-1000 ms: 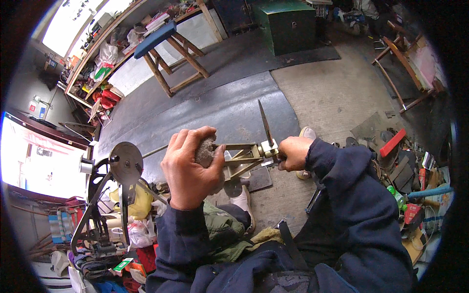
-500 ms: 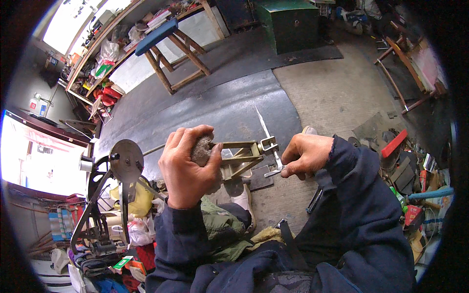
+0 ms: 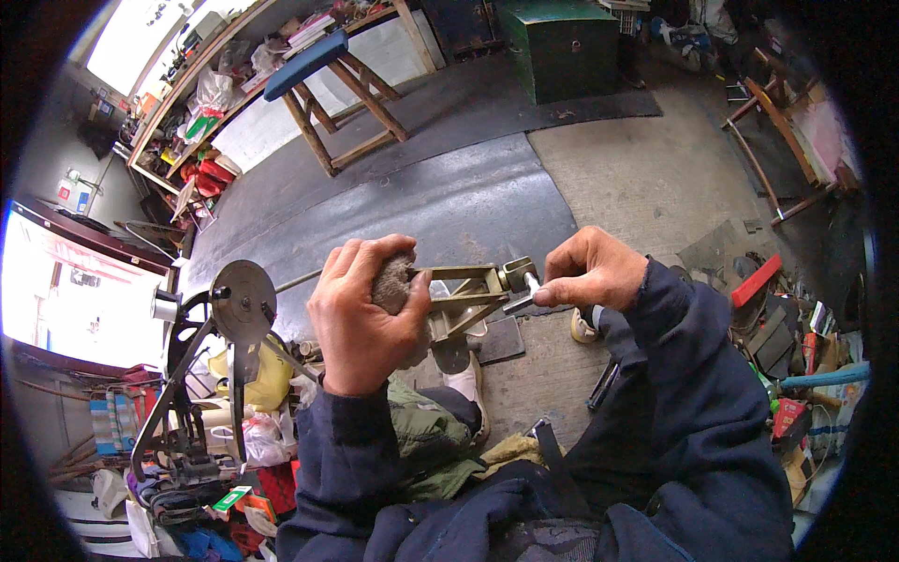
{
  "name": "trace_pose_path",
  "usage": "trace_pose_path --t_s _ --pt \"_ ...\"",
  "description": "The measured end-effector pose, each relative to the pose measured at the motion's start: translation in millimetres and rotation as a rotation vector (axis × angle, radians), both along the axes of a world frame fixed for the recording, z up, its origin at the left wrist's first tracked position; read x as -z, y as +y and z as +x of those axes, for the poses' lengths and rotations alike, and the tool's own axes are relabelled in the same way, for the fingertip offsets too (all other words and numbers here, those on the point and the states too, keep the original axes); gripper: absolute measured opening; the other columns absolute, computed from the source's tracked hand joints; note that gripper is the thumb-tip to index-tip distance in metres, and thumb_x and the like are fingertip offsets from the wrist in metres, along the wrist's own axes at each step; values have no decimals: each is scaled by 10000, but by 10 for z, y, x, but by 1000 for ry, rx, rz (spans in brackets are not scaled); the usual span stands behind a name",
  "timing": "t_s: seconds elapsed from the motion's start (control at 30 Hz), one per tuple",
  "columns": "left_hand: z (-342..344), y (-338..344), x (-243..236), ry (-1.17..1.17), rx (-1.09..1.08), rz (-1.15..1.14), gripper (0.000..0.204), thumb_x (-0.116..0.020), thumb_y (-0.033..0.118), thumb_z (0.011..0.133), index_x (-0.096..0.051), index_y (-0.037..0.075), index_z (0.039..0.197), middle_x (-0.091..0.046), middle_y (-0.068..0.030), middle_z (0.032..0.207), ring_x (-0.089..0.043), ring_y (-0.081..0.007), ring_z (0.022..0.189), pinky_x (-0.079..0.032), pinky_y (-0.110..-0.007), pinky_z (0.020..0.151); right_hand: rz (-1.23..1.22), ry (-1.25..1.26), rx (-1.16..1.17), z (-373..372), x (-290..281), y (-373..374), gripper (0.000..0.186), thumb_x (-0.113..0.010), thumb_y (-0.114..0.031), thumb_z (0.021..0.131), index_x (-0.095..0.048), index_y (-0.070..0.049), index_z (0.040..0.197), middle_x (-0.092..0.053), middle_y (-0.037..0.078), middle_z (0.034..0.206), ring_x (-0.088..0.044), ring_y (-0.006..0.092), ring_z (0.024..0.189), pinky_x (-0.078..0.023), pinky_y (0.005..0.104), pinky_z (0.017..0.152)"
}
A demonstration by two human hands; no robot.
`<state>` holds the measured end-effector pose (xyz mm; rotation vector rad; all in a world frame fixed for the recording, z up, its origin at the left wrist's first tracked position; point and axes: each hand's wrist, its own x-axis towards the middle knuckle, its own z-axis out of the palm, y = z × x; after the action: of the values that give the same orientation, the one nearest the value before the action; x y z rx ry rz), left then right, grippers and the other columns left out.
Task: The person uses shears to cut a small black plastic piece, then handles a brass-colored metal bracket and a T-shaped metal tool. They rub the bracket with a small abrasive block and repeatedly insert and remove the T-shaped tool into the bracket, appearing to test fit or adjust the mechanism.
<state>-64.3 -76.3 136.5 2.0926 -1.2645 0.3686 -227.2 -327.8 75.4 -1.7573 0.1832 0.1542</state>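
Note:
My left hand (image 3: 361,328) is closed around a rough grey-brown lump (image 3: 390,285) at the left end of an open, brass-coloured metal frame (image 3: 456,318). The frame sticks out to the right, in front of my body. A small metal bracket (image 3: 513,273) sits at its right end. There my right hand (image 3: 596,272) pinches a short silvery metal handle (image 3: 521,303) between thumb and fingers. Part of the handle is hidden by the fingers. What lies behind my left palm cannot be seen.
A hand-cranked machine with a round metal wheel (image 3: 243,302) stands at the left. A blue-topped wooden stool (image 3: 306,64) and a green chest (image 3: 567,56) are farther off. Tools and scraps lie at the right, near a red bar (image 3: 756,281). Dark mats (image 3: 449,192) cover part of the floor.
My right hand has risen slightly and turned at the handle. The long pointed spike that stuck out past the bracket no longer shows. My left hand keeps its hold, nearly still.

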Motion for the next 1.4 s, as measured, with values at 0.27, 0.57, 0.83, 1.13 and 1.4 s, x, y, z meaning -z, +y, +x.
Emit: trace_pose_path --t_s 0.27,0.57,0.83,1.13,1.4 --pt "19 -26 27 -11 -15 -23 301 -811 114 775 -747 79 1067 -711 -108 940 -697 -318 915 -559 -399 831 -139 -185 74 29 48 35 336 -835 -297 935 -750 9 824 -609 29 639 -519 93 604 -405 301 538" --pt "-5 -28 5 -34 1 8 273 -801 82 820 -742 43 1083 -718 -123 957 -712 -284 902 -557 -361 846 -395 -466 350 178 179 128 354 -790 -356 973 -763 -11 895 -678 136 673 -581 171 556 -459 351 539" --pt "-27 -56 4 -29 2 -12 301 -810 117 769 -747 74 1060 -712 -108 928 -695 -321 908 -561 -396 819 -534 -451 496 352 314 155 363 -712 -395 1015 -765 -44 939 -705 142 746 -664 284 645 -503 394 602" --pt "-69 -54 -6 1 23 -26 306 -815 105 764 -748 78 1061 -723 -98 939 -699 -314 914 -566 -398 828 -652 -290 448 411 469 99 266 -649 -274 1049 -774 -40 1040 -748 158 841 -725 285 752 -555 392 686" --pt "-63 -51 4 -3 28 -37 305 -815 101 767 -744 76 1063 -721 -98 945 -697 -313 917 -564 -397 834 -810 158 66 363 592 90 289 -576 -271 1023 -776 -63 1045 -750 254 1006 -719 461 961 -583 521 870"
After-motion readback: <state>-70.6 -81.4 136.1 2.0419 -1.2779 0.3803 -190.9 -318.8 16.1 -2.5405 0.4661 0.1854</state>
